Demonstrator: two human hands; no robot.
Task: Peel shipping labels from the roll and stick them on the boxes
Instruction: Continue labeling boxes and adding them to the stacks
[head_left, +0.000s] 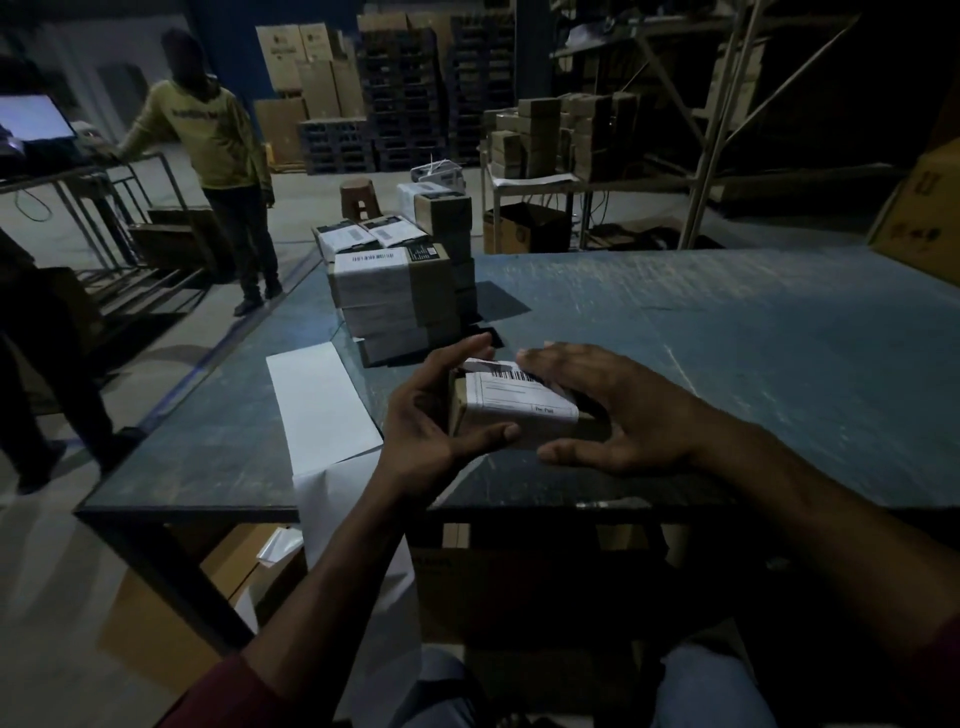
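A small brown box (511, 410) sits near the front edge of the blue table (727, 338), with a white shipping label (519, 397) wrapped over its top. My left hand (431, 421) grips the box's left end, thumb under its front and fingers over the far side. My right hand (618, 405) lies over the right end with straight fingers pressing on the label near the barcode. A white strip of label backing (322, 405) lies on the table to the left and hangs over the front edge.
A stack of labelled boxes (395, 291) stands at the table's far left. A large carton (924, 218) sits at the far right corner. A person in a yellow shirt (213, 140) stands on the floor at left. Shelving and pallets of boxes fill the background.
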